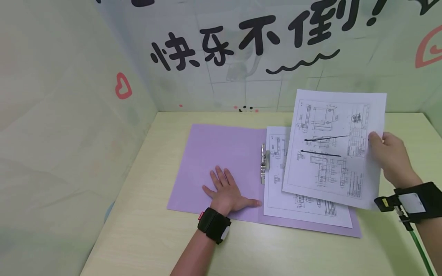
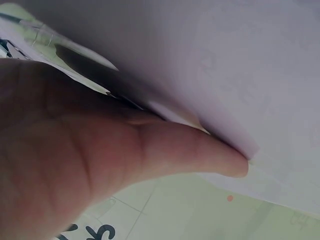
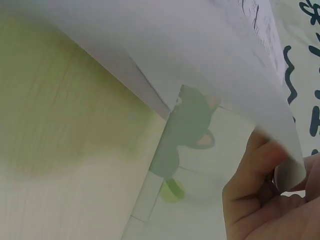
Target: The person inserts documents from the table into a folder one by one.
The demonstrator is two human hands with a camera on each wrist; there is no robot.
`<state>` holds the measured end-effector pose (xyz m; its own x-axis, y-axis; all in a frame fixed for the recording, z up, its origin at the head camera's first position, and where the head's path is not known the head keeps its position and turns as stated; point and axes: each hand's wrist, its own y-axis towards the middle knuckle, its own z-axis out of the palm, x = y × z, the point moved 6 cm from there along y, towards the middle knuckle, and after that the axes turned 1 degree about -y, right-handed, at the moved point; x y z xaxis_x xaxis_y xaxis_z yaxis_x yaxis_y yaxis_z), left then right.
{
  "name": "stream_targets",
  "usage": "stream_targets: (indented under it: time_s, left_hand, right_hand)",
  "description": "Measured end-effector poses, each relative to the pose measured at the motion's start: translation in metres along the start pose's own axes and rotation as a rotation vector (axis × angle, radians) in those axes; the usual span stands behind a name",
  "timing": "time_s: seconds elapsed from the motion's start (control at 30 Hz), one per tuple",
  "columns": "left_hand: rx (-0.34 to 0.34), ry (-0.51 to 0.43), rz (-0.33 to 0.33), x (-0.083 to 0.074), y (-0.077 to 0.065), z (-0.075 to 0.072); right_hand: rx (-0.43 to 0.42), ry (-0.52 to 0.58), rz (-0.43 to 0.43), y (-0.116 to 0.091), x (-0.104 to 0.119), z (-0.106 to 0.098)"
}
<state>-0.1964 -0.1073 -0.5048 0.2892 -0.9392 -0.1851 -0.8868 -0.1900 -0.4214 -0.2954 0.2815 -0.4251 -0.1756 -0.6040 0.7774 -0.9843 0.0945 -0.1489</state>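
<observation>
A purple folder [image 1: 221,147] lies opened flat on the table, with a metal clip [image 1: 263,165] along its middle fold. My left hand [image 1: 226,194] rests with spread fingers on the folder's left cover, its thumb pointing toward the fold. On the right cover lies printed paper [image 1: 307,214] with technical drawings, partly hidden. Above it, my right hand [image 1: 393,155] pinches the right edge of a drawing sheet [image 1: 359,180] marked with two black strokes. In the right wrist view, this raised sheet [image 3: 200,60] bends between thumb and curled fingers.
The light wooden table [image 1: 138,237] runs back to a whitish curtain [image 1: 221,92] printed with black characters. Another pale curtain [image 1: 69,153] hangs along the left side. A green cable [image 1: 422,249] trails from the device on my right wrist.
</observation>
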Motion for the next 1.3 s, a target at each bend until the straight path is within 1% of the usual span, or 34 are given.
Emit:
stream_targets:
  time_s: [0.23, 0.47, 0.7, 0.83, 1.17, 1.3]
  left_hand:
    - [-0.006, -0.005, -0.003, 0.000, 0.000, -0.001]
    - [-0.006, -0.004, -0.004, 0.000, 0.001, 0.000]
    - [-0.011, 0.001, -0.007, 0.000, 0.001, 0.002]
    - [-0.011, -0.005, -0.005, 0.000, 0.002, 0.002]
    - [-0.009, -0.002, -0.006, 0.001, 0.002, 0.004]
    - [-0.008, -0.011, -0.003, 0.000, 0.002, 0.003]
  right_hand:
    - [0.056, -0.043, -0.023, 0.004, -0.002, 0.019]
    - [0.099, -0.094, -0.040, 0.002, -0.004, 0.040]
    - [0.132, -0.088, -0.070, 0.001, -0.004, 0.059]
    - [0.151, -0.085, -0.080, 0.000, -0.003, 0.067]
    - [0.235, -0.060, -0.123, 0.000, 0.002, 0.082]
    - [0.268, -0.087, -0.118, 0.001, -0.001, 0.085]
